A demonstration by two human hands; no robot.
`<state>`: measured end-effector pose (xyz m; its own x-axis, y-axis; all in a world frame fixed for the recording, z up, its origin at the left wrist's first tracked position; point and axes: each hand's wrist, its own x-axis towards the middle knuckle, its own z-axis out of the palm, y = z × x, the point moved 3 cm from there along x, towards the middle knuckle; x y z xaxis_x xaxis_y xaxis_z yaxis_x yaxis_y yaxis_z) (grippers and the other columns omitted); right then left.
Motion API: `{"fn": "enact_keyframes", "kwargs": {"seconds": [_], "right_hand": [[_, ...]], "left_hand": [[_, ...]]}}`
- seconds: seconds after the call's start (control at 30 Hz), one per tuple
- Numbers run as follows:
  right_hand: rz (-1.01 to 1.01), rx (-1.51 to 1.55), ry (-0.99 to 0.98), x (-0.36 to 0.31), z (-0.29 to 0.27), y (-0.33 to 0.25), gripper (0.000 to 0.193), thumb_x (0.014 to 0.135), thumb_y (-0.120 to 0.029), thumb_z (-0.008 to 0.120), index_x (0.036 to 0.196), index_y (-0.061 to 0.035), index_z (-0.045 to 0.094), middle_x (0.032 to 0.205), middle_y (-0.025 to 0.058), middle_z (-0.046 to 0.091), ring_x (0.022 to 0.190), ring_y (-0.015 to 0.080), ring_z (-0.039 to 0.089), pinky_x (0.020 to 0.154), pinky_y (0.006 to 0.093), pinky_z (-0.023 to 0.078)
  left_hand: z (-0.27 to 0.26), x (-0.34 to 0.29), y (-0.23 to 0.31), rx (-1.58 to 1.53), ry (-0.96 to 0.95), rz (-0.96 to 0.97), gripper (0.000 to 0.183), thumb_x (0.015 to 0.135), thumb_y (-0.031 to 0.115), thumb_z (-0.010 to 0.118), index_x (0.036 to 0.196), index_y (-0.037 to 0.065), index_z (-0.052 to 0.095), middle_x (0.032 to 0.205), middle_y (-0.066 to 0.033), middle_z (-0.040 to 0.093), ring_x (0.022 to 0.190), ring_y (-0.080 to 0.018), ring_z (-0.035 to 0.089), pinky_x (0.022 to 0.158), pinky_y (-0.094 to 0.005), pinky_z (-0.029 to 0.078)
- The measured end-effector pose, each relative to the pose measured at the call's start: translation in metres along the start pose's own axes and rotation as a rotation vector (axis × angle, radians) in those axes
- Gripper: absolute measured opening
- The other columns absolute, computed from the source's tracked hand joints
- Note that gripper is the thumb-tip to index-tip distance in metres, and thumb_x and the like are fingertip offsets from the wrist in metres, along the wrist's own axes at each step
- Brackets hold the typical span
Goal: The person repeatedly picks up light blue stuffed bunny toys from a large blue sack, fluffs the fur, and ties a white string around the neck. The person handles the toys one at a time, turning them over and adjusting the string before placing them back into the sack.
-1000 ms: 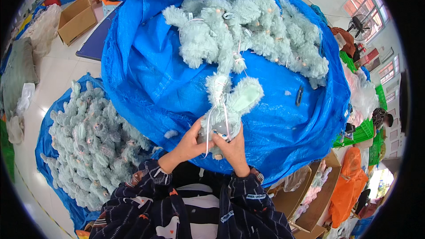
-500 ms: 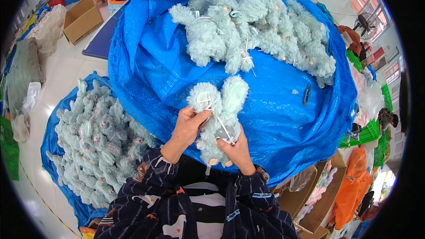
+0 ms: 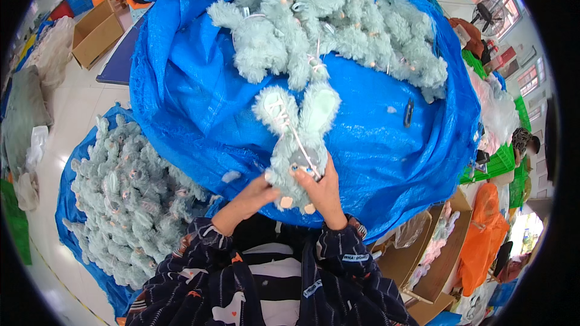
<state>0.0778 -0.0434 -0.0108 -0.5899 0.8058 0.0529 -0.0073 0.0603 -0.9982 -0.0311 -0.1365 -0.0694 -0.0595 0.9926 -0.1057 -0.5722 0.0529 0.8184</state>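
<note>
A pale green plush rabbit [image 3: 294, 166] lies face up on the blue sheet [image 3: 374, 163], its long ears pointing away from me. A thin white ribbon runs from its left-hand ear down to its grey face. My right hand [image 3: 323, 190] grips its right side, with the thumb on the face near a blue eye. At its lower left, by a paw and a foot, my left hand [image 3: 252, 196] closes on the fur; its fingertips are partly hidden. Both feet show peach pads.
More plush rabbits [image 3: 338, 21] lie heaped across the sheet's far side. A dark narrow tool, like thread snips [image 3: 409, 113], rests at right. A big pile of plush rabbits [image 3: 130, 199] stands lower left. Cardboard boxes [image 3: 96, 36] and an orange bag [image 3: 483, 235] stand around.
My left hand has left the ribbon at the ear and moved down to the rabbit's lower left side. The left ear now stands spread out. My right hand keeps its grip.
</note>
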Motion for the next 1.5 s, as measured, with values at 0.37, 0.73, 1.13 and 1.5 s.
{"fn": "enact_keyframes", "kwargs": {"seconds": [0.37, 0.73, 1.13, 1.5], "right_hand": [[-0.117, -0.403, 0.015, -0.023, -0.029, -0.013, 0.024, 0.078, -0.008, 0.060, 0.100, 0.0009, 0.056, 0.080, 0.0108, 0.059, 0.068, 0.0147, 0.057, 0.059, 0.0256, 0.045], [-0.087, -0.233, 0.115, -0.027, -0.010, -0.003, 0.009, 0.081, -0.006, 0.055, 0.088, -0.0005, 0.057, 0.055, 0.0008, 0.052, 0.043, 0.0038, 0.045, 0.039, 0.0189, 0.035], [-0.054, -0.359, -0.041, -0.034, -0.015, -0.023, 0.030, 0.075, -0.005, 0.062, 0.104, -0.0033, 0.054, 0.061, 0.0013, 0.054, 0.048, 0.0072, 0.049, 0.043, 0.0202, 0.038], [0.431, 0.724, 0.178, -0.038, -0.002, 0.018, 0.009, 0.084, -0.010, 0.053, 0.086, -0.0020, 0.050, 0.062, 0.0029, 0.053, 0.048, 0.0076, 0.048, 0.043, 0.0217, 0.039]], "left_hand": [[0.017, 0.003, 0.028, -0.180, 0.069, -0.051, 0.042, 0.079, 0.009, 0.057, 0.118, 0.001, 0.043, 0.105, -0.0072, 0.055, 0.091, -0.0142, 0.054, 0.074, -0.0261, 0.045], [0.015, -0.001, 0.010, 0.165, 0.055, -0.276, 0.034, 0.072, 0.003, 0.059, 0.106, 0.001, 0.055, 0.094, -0.0021, 0.059, 0.079, -0.0095, 0.055, 0.064, -0.0225, 0.043], [0.005, 0.004, 0.029, -0.035, 0.090, -0.186, 0.041, 0.075, 0.013, 0.058, 0.113, 0.001, 0.047, 0.087, -0.0036, 0.056, 0.060, -0.0062, 0.050, 0.042, -0.0193, 0.035], [-0.002, 0.003, 0.005, -0.050, -0.008, -0.288, 0.028, 0.074, 0.003, 0.057, 0.102, 0.000, 0.055, 0.085, -0.0044, 0.059, 0.068, -0.0095, 0.053, 0.050, -0.0213, 0.038]]}}
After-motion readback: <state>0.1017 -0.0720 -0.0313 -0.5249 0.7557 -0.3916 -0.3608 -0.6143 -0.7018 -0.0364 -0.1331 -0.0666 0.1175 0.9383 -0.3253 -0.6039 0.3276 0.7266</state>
